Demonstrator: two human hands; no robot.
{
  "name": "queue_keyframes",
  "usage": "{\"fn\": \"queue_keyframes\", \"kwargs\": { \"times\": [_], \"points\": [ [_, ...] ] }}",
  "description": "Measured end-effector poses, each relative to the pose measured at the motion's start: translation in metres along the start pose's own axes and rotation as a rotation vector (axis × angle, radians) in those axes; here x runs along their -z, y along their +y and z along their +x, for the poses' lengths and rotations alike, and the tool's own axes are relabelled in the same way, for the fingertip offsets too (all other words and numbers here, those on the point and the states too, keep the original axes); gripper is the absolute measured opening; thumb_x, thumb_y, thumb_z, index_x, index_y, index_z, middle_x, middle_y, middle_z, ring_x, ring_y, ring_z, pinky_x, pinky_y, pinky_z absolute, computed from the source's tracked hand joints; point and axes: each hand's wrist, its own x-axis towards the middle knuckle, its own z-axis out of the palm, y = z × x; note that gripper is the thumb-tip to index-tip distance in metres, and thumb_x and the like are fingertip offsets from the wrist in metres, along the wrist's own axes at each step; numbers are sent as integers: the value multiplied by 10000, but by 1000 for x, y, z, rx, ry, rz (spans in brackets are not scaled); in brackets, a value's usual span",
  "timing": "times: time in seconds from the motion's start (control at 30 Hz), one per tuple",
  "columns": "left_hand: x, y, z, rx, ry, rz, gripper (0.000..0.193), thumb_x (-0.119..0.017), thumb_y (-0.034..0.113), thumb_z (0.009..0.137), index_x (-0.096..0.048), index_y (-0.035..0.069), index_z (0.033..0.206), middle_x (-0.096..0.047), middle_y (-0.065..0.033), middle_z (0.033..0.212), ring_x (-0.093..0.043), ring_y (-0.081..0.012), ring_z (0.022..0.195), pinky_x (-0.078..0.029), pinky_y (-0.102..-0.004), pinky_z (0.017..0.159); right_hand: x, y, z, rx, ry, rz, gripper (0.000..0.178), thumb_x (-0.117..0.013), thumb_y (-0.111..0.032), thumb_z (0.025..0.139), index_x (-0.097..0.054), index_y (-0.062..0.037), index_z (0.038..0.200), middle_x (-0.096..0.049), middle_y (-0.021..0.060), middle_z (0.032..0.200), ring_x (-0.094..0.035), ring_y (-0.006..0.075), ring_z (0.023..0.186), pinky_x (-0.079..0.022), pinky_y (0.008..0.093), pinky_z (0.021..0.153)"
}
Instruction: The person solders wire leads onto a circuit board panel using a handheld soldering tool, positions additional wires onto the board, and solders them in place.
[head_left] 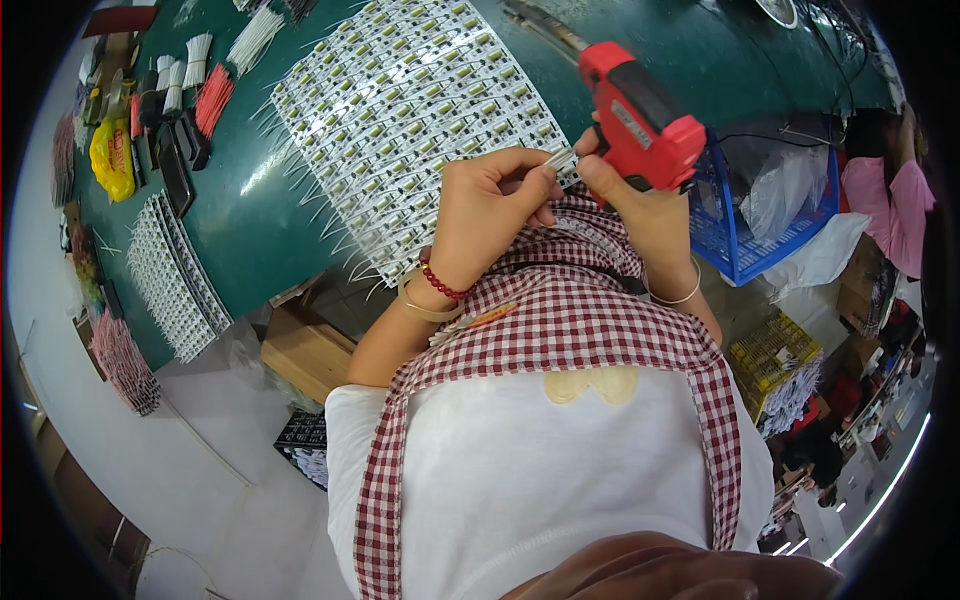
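Observation:
My left hand (488,205) is closed, its fingertips pinching a small bunch of white wires (562,158). Close beside it, my right hand (655,222) grips a red and black soldering gun (640,115). The gun's metal nose points up and to the left, and the right thumb and fingertips lie near the wires' ends. Beyond the left hand lies a large panel of white circuit boards (410,110) in rows, with small yellow-green parts and wires sticking out along its left edge. Part of the panel is hidden behind my left hand.
The green table (255,235) also carries a smaller board panel (175,275), red wires (212,100), white wire bundles (255,40) and a yellow bag (112,160) at the left. At the right stands a blue crate (735,235) with plastic bags, with a person in pink (885,205) beyond.

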Motion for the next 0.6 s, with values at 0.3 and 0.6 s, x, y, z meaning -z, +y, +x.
{"fn": "queue_keyframes", "kwargs": {
  "times": [0.3, 0.6],
  "points": [
    [-1, 7, 3, -33, -24, 84, 165, -592, 63, 909, -663, -57, 997, -689, -79, 785, -643, -92, 623, -524, -203, 565, -11, 0, 1, -78, -1, 8, 212, -701, -15, 819, -609, 1, 1009, -653, 36, 917, -647, 96, 801, -530, 244, 712],
    [-1, 2, 7, -47, 77, 147, 139, -612, 58, 895, -680, -36, 971, -691, -84, 780, -660, -103, 646, -521, -211, 572, -1, 16, 3, 198, -108, -552, 193, -685, 4, 823, -602, 2, 997, -654, 40, 951, -631, 99, 850, -501, 239, 743]
  ]
}}
